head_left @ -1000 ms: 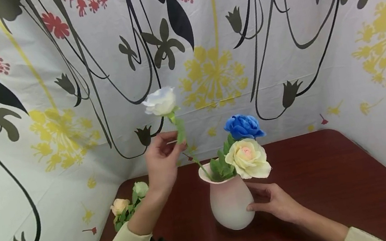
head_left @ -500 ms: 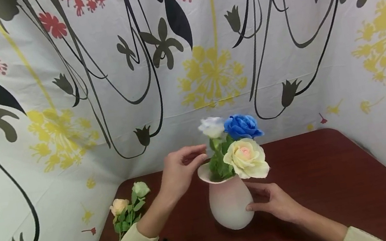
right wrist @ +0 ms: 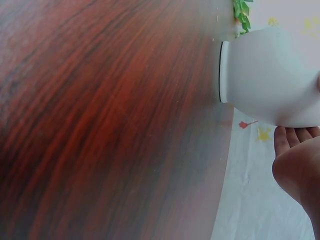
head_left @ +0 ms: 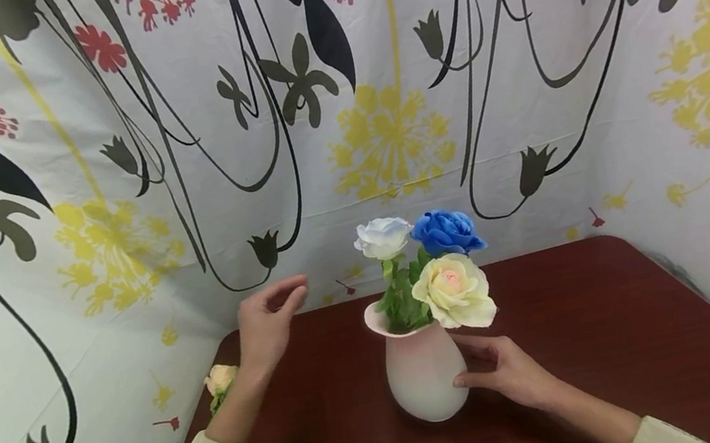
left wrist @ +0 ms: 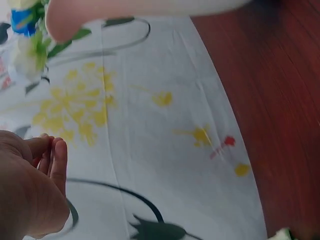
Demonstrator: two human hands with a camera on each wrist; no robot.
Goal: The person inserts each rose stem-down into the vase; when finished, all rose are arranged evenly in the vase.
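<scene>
A pale pink-and-white vase (head_left: 428, 375) stands upright on the table, holding a white rose (head_left: 383, 238), a blue rose (head_left: 446, 231) and a cream rose (head_left: 453, 291). My right hand (head_left: 511, 370) holds the vase's right side, thumb in front and fingers behind. In the right wrist view, fingertips (right wrist: 281, 137) touch the vase wall (right wrist: 270, 75). Left of the vase, my left hand (head_left: 267, 326) is raised with nothing in it, its fingers loosely bent and the thumb near the fingertips. The stems' lower ends are hidden inside the vase.
A peach rose (head_left: 221, 378) lies at the table's left side, partly hidden by my left forearm. The dark red-brown table (head_left: 569, 319) reaches back to a flower-printed cloth (head_left: 511, 114) that hangs behind and at both sides.
The white rose, held up by my left hand a second ago, has come down into the vase beside the blue rose. My left hand has let go and drawn away left. My right hand has stayed put.
</scene>
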